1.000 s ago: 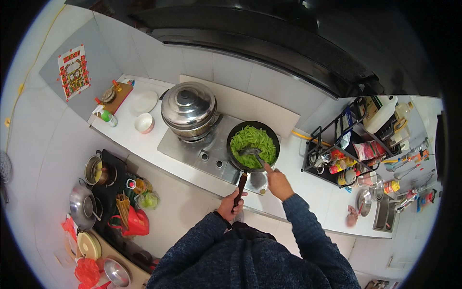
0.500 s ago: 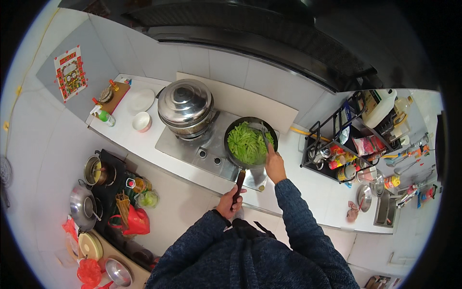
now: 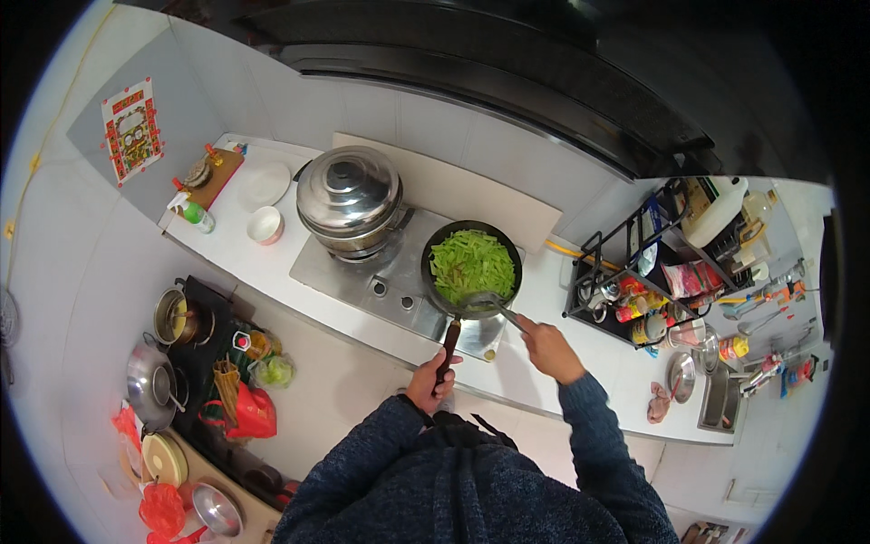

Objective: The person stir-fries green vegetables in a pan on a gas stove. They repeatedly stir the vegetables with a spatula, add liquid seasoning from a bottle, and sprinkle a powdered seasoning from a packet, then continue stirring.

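A black frying pan (image 3: 517, 287) sits on the right side of the steel gas stove (image 3: 337, 282), filled with chopped green vegetables (image 3: 473, 263). My left hand (image 3: 431, 383) is wrapped round the pan's dark brown handle (image 3: 450, 343), which points toward me. In my right hand (image 3: 550, 350) is the shaft of a metal spatula (image 3: 483, 300). Its blade lies in the near part of the pan, at the edge of the greens. The spatula's far handle end is hidden in my fist.
A lidded steel steamer pot (image 3: 350, 201) occupies the left burner. A white bowl (image 3: 265, 226) and plate (image 3: 264, 185) stand left of it. On the right is a black rack (image 3: 594, 258) with bottles and packets. A dark range hood (image 3: 471, 82) hangs above.
My right hand has moved right and toward me, bringing the spatula from the pan's far right side to its near edge. My left hand stays on the handle.
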The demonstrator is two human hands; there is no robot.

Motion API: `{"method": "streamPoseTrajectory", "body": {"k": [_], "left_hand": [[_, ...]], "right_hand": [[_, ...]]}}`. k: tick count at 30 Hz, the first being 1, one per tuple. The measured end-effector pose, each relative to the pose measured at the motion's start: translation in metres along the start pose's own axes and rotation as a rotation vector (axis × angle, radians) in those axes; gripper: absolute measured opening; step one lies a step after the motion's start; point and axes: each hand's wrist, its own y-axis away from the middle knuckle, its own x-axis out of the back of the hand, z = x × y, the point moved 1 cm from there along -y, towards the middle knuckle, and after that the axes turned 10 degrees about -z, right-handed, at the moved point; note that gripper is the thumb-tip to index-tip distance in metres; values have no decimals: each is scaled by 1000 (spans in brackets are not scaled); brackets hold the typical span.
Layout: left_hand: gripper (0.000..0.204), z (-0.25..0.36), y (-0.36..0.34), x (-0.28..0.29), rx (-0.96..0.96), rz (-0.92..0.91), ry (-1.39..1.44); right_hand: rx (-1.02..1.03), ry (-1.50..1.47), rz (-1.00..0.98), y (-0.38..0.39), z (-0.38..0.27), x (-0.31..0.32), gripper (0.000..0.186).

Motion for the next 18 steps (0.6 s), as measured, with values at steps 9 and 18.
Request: {"method": "streamPoseTrajectory", "body": {"k": [9,18], "left_hand": [[57,3,2,-4,8,6,-7],[56,5,3,-3,8,-1,-2]], "right_hand": [[-205,-17,313,-79,27,-55,71],[-290,-975,239,-4,-7,-64,49]]}}
